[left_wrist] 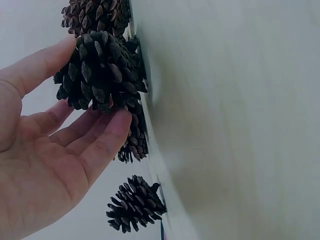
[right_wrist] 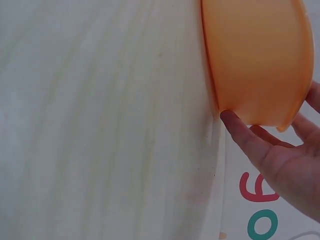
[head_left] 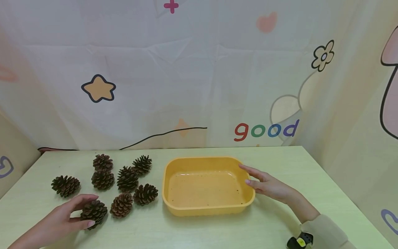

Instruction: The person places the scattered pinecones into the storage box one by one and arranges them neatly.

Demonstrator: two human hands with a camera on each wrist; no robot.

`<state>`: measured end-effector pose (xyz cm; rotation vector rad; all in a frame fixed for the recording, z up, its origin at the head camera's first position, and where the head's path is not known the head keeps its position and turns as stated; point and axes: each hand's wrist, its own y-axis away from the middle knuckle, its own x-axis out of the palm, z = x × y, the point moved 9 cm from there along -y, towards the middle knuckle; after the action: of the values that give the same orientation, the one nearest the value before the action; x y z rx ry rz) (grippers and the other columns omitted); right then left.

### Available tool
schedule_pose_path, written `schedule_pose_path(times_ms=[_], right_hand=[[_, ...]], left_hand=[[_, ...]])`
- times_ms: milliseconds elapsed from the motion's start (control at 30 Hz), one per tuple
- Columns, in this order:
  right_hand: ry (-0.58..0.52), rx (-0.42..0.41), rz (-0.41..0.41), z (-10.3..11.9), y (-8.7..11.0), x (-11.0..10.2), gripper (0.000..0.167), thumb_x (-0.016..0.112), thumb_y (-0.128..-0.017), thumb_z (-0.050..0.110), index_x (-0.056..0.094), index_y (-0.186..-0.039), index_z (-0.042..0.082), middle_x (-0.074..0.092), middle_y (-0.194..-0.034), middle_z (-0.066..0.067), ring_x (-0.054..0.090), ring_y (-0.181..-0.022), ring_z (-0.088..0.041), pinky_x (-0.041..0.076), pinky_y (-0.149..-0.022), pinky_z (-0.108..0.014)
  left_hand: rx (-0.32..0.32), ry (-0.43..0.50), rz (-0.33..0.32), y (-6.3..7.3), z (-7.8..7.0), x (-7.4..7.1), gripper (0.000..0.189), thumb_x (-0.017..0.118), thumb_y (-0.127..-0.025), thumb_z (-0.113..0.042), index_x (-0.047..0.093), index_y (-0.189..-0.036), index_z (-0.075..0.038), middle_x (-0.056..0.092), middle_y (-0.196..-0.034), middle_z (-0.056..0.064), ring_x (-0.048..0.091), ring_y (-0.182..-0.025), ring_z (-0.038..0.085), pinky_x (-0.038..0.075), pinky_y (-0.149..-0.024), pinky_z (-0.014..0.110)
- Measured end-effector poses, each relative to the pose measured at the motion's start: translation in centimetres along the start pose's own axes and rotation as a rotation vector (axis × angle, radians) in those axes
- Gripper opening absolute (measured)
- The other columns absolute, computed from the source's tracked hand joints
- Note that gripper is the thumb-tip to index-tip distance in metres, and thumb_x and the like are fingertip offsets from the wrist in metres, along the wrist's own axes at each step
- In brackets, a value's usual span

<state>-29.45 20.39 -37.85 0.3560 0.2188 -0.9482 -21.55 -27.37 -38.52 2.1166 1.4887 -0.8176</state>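
My left hand (head_left: 63, 217) is around the nearest pine cone (head_left: 94, 212) at the front left, thumb on its near side and fingers over the far side. In the left wrist view, the brown, open-scaled cone (left_wrist: 100, 72) sits between thumb and fingertips, close to the tabletop. My right hand (head_left: 270, 185) holds the right end of a yellow plastic basin (head_left: 208, 208), thumb and a finger at its rim. In the right wrist view, other fingertips (right_wrist: 231, 120) reach the basin's outer wall (right_wrist: 262, 65) low by the table. Small dark specks dot its floor.
Several more pine cones stand left of the basin, among them one at the far left (head_left: 65, 186) and one beside the held cone (head_left: 122, 205). The pale wooden table (head_left: 130, 235) meets a printed curtain (head_left: 186, 86) at its back edge.
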Motion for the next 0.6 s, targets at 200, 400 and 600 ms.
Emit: schedule_pose_path(times_ms=[200, 400, 600], right_hand=[[-0.008, 0.007, 0.005, -0.08, 0.04, -0.03, 0.063, 0.048, -0.095, 0.028, 0.016, -0.146, 0.010, -0.001, -0.150, -0.021, 0.020, -0.132, -0.044, 0.039, -0.097, -0.045], [-0.003, 0.003, 0.003, -0.21, -0.01, -0.08, 0.063, 0.048, -0.095, 0.028, 0.017, -0.146, 0.010, -0.001, -0.151, -0.020, 0.020, -0.132, -0.043, 0.039, -0.097, -0.044], [-0.015, 0.014, -0.001, -0.38, -0.04, -0.07, 0.064, 0.049, -0.094, 0.028, 0.017, -0.146, 0.011, -0.001, -0.151, -0.020, 0.021, -0.132, -0.042, 0.040, -0.097, -0.042]], left_hand=[[-0.003, -0.017, 0.012, -0.13, 0.00, 0.01, 0.063, 0.069, -0.080, -0.025, 0.040, -0.128, 0.004, 0.045, -0.126, 0.026, 0.046, -0.110, 0.040, 0.054, -0.074, 0.033], [-0.006, -0.032, -0.019, -0.07, -0.24, -0.26, 0.062, 0.071, -0.078, -0.024, 0.043, -0.126, 0.003, 0.047, -0.124, 0.025, 0.053, -0.106, 0.013, 0.054, -0.073, 0.029], [-0.047, -0.039, -0.043, 0.08, -0.47, -0.88, 0.063, 0.071, -0.078, -0.024, 0.042, -0.128, 0.001, 0.047, -0.126, 0.023, 0.049, -0.109, 0.038, 0.054, -0.072, 0.031]])
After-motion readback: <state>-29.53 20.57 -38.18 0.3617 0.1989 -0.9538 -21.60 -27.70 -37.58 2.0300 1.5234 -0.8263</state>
